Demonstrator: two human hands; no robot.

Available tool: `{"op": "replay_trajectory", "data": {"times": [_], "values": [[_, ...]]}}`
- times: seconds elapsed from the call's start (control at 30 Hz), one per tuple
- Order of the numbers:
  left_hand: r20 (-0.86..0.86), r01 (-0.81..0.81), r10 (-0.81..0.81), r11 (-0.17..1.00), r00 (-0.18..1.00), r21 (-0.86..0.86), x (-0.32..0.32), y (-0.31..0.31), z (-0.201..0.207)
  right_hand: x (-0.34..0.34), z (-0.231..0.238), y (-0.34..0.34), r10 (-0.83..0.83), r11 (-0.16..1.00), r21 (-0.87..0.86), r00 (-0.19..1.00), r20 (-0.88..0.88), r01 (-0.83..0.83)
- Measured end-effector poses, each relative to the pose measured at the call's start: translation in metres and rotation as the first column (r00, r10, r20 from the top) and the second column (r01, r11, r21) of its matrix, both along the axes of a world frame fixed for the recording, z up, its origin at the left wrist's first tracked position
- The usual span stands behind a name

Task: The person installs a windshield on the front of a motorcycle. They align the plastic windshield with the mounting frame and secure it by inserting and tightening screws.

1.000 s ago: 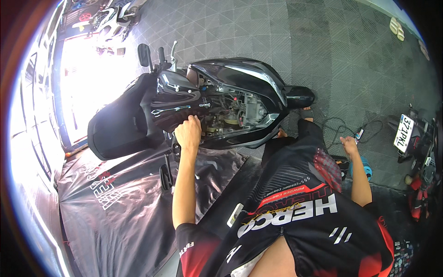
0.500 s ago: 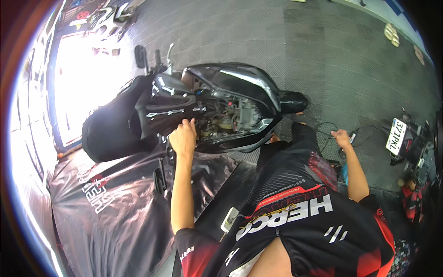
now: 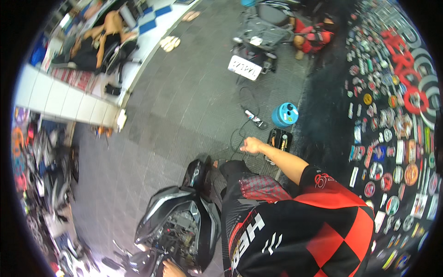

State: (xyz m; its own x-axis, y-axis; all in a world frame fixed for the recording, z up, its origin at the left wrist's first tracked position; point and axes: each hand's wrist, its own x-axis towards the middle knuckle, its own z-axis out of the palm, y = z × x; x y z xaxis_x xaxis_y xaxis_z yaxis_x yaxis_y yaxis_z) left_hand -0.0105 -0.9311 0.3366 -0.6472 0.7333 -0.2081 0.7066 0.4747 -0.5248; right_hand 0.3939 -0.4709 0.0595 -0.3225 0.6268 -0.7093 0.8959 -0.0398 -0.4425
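At the lower left stands a black scooter (image 3: 157, 210), its upper cover off and engine parts (image 3: 177, 231) exposed. My left hand (image 3: 171, 269) is at the picture's lower edge, over the scooter's middle section; most of it is cut off and its grip is hidden. My right hand (image 3: 251, 144) is stretched out over the floor with its fingers curled in. What those fingers hold, if anything, is too small to make out. Just beyond it a thin dark cable (image 3: 236, 134) loops on the floor, and a tool case (image 3: 279, 139) lies open to its right.
A white-and-black cylindrical item (image 3: 254, 119) lies near a blue round container (image 3: 284, 115). Farther off stands another motorcycle (image 3: 263, 39), a person in red (image 3: 316, 37) crouching beside it. Another person (image 3: 92, 46) is at upper left. Cream slippers (image 3: 170, 44) lie near a white pillar (image 3: 69, 104). Stickers cover the right wall (image 3: 392, 138).
My view has swung right, so the scooter now appears lower left and the sticker wall has come in. My left hand has slid to the lower edge; my right arm still reaches out.
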Motion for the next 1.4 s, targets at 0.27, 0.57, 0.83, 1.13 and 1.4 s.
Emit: {"op": "replay_trajectory", "data": {"times": [0.27, 0.57, 0.83, 1.13, 1.4], "values": [[0.128, 0.195, -0.180, 0.974, 0.975, -0.113, -0.015, -0.034, 0.017, 0.163, -0.019, -0.193, -0.220, 0.975, 0.017, 0.968, 0.124, 0.220], [0.083, 0.255, -0.245, 0.958, 0.966, -0.130, -0.009, -0.035, 0.014, 0.245, -0.010, -0.345, -0.527, 0.717, -0.309, 0.776, 0.346, 0.625], [-0.106, 0.243, -0.235, 0.967, 0.966, 0.077, -0.058, -0.096, -0.054, 0.160, -0.066, -0.210, -0.005, 0.994, 0.109, 0.987, 0.160, -0.013], [0.084, -0.126, 0.118, 0.988, 0.989, 0.088, -0.046, -0.040, -0.031, -0.006, -0.041, -0.089, -0.248, 0.920, -0.358, 0.945, -0.213, 0.161], [0.072, -0.337, 0.330, 0.931, 0.941, 0.143, -0.018, -0.041, -0.032, -0.073, -0.069, -0.018, 0.277, 0.907, -0.306, 0.957, -0.083, -0.289]]}}
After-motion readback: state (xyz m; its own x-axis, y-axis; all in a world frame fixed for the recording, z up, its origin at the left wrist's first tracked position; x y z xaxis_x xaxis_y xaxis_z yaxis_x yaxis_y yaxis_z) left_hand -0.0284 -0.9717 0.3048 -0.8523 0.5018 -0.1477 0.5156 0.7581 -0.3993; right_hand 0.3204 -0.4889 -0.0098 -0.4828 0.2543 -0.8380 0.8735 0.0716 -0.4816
